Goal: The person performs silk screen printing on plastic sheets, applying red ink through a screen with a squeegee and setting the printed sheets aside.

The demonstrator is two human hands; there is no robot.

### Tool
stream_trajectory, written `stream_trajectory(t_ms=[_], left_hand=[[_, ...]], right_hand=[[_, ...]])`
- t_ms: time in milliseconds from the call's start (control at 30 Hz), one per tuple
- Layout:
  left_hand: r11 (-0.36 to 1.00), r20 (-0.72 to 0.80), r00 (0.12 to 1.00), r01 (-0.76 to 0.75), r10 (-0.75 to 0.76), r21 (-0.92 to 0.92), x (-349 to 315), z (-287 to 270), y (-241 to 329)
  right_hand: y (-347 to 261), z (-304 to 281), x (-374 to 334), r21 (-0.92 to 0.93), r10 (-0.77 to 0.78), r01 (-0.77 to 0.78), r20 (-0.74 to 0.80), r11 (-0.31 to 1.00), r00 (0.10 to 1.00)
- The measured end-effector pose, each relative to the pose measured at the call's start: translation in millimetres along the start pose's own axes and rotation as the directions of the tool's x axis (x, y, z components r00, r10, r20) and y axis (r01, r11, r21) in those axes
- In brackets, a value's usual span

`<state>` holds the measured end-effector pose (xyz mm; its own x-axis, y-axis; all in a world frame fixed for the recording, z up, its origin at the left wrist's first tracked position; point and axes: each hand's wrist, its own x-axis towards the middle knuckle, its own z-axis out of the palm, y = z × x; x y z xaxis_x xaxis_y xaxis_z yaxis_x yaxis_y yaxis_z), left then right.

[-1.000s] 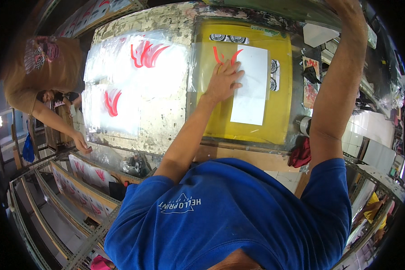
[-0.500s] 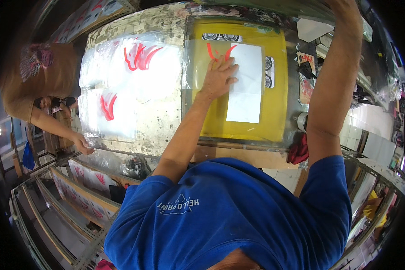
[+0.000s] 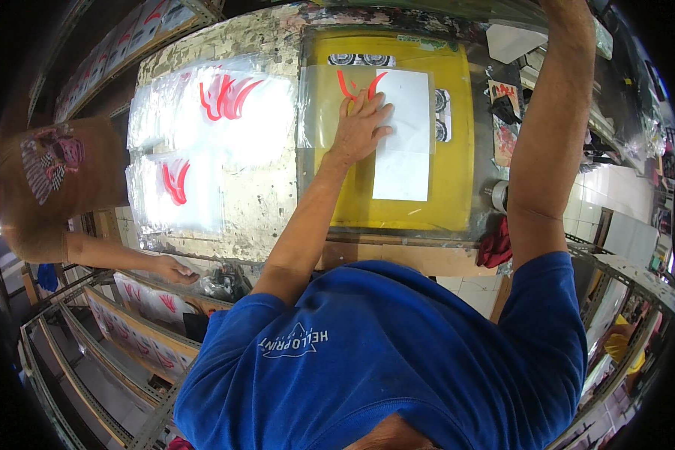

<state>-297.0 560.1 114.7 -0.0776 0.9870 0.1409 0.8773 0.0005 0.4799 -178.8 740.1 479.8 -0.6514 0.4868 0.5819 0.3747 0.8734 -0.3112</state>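
The left hand is resting palm down on the clear film, its fingers spread wide, the tips reaching the red strokes. The film is lying across the far half of the yellow panel, running past its left edge and overlapping the white paper, which is stretching toward the panel's near edge. A wheel print is showing by the panel's far edge, a second print by its right edge. The right arm is extending beyond the top of the view — I cannot tell what the right hand is doing or holding. On the table, a far pile and a near pile of red-marked sheets are filling the left side. A co-worker's hand is hanging, half curled, just off the table's near edge — toward its left corner.
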Motion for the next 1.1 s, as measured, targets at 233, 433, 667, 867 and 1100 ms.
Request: stream_trajectory(t_ms=[233,433,667,867,1100], left_hand=[[0.999,-0.123,0.991,-0.040,0.043,0.032,3,-6,5],[0.771,-0.554,0.776,-0.142,-0.303,-0.621,3,-93,60],[0.318,-0.214,0.716,0.012,-0.665,-0.948,-84,-123,70],[0.652,-0.340,0.747,0.161,-0.571,-0.741,-153,-25,23],[0.923,-0.453,0.804,0.335,-0.384,-0.188,-165,-10,12]], right_hand=[[23,9,9,0.061,0.005,-0.005,-0.004,0.998,1.000],[9,15,-35,-0.012,0.050,-0.049,0.040,0.999,0.998],[-24,55,-175,-0.046,-0.039,0.043,0.074,0.998,0.996],[-7,126,-244,0.091,0.132,-0.173,0.346,0.981,0.929],[2,179,-279,-0.178,0.194,-0.121,0.486,0.977,0.852]])
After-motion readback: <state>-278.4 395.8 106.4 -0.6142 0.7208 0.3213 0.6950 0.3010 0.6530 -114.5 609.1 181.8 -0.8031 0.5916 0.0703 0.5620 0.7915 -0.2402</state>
